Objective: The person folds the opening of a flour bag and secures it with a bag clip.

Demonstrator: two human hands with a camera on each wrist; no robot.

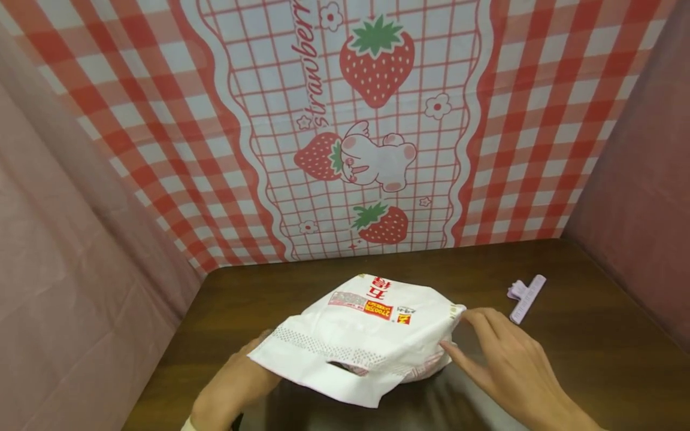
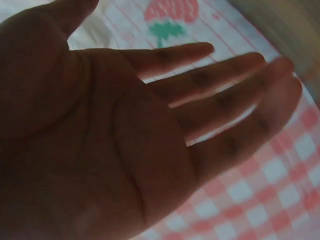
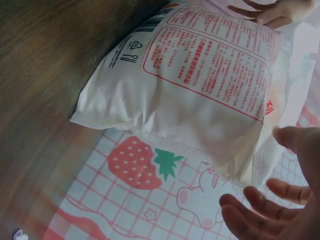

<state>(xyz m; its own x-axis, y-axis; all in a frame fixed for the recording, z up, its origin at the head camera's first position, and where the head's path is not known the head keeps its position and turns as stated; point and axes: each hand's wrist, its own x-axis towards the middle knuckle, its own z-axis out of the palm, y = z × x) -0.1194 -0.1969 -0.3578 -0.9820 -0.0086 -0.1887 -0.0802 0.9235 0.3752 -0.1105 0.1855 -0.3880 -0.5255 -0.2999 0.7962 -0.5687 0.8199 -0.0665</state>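
A plump white bag (image 1: 372, 335) with red and yellow print and a cut-out handle slot is tilted over the table, its handle end toward me. Dense red text and a barcode cover its underside (image 3: 210, 65) in the right wrist view. My left hand (image 1: 239, 377) is at the bag's left side, partly hidden behind the handle end; in the left wrist view its fingers (image 2: 225, 95) lie straight, the palm bare. Beside the bag's right edge is my right hand (image 1: 509, 359), thumb and fingers spread apart at the corner, with no grip visible.
A pale purple clip (image 1: 525, 298) lies on the dark wooden table (image 1: 259, 290), right of the bag. Behind the table hangs a red-and-white checked strawberry cloth (image 1: 377, 149). Pink cloth walls (image 1: 81, 269) stand at both sides.
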